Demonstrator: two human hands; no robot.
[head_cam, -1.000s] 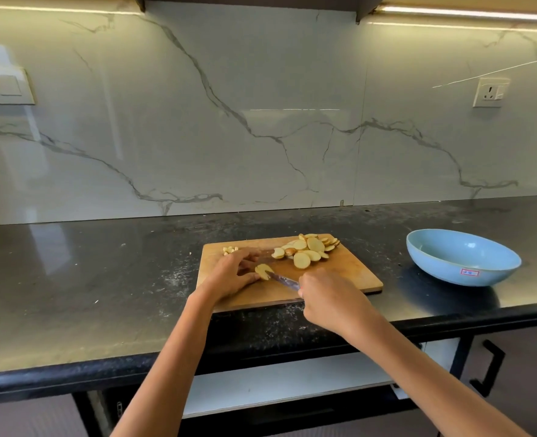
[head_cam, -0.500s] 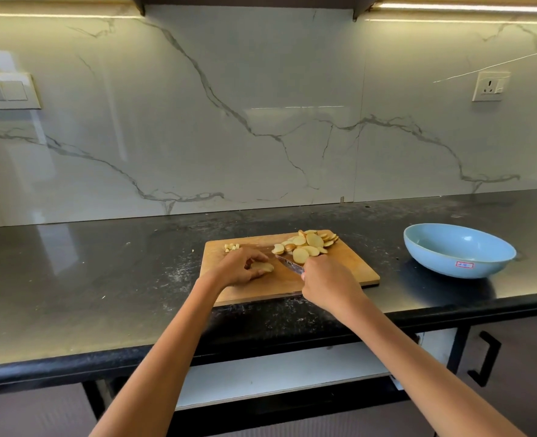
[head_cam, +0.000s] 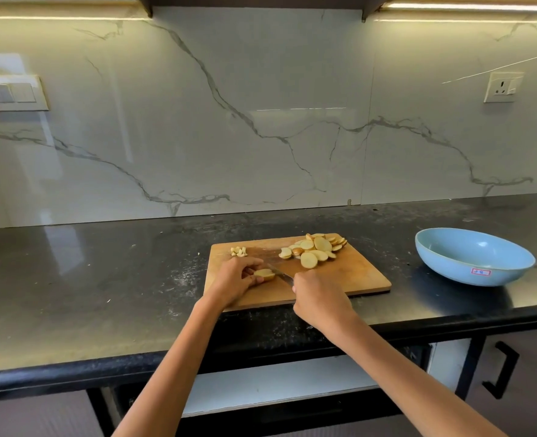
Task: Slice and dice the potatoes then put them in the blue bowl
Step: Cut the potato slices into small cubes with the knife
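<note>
Wooden cutting board under me, my left hand pinches a potato slice while my right hand grips the knife to dice it; next, steady downward cuts clear of my fingertips, the blue bowl waiting empty to the right.

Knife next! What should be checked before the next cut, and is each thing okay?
1. Left hand holds the slice down: ok.
2. Right hand grips the knife: ok.
3. Left fingertips out of the blade's way: cannot tell, they sit very close.
4. Board lies flat on the counter: ok.
5. Bowl stands within reach, nothing seen inside: ok.
</note>
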